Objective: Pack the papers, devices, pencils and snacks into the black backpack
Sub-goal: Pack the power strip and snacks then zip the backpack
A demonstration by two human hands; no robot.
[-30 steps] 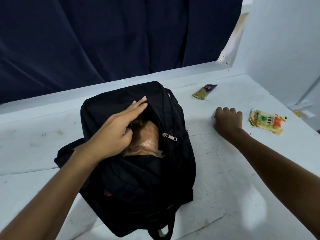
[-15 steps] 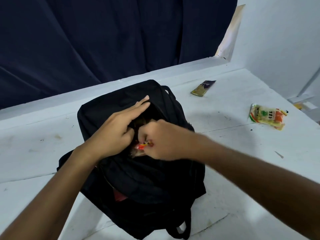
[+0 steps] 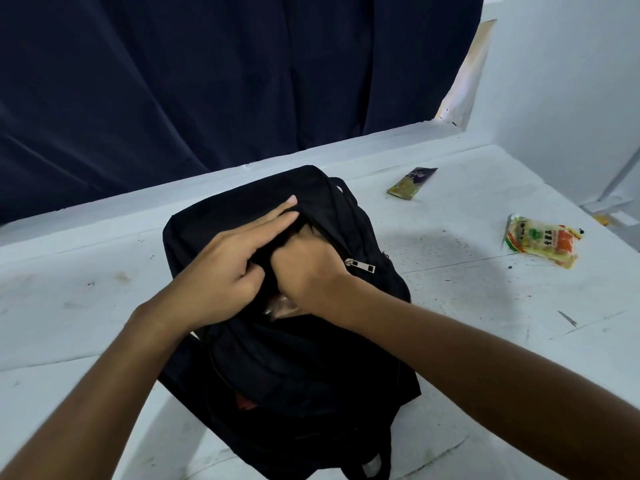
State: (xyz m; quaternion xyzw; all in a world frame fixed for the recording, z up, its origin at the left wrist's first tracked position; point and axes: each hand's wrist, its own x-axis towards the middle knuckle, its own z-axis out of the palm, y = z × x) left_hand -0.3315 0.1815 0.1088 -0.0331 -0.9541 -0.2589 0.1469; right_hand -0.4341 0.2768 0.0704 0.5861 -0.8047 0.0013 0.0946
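Backpack [image 3: 284, 341] mouth held by left hand [image 3: 221, 275]; right hand [image 3: 308, 271] fingers inside, grip apparently hidden.

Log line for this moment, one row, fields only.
left hand: holds black backpack opening apart | right hand: fingers inside, contents hidden | table: yellow snack packet, purple-gold packet unpacked
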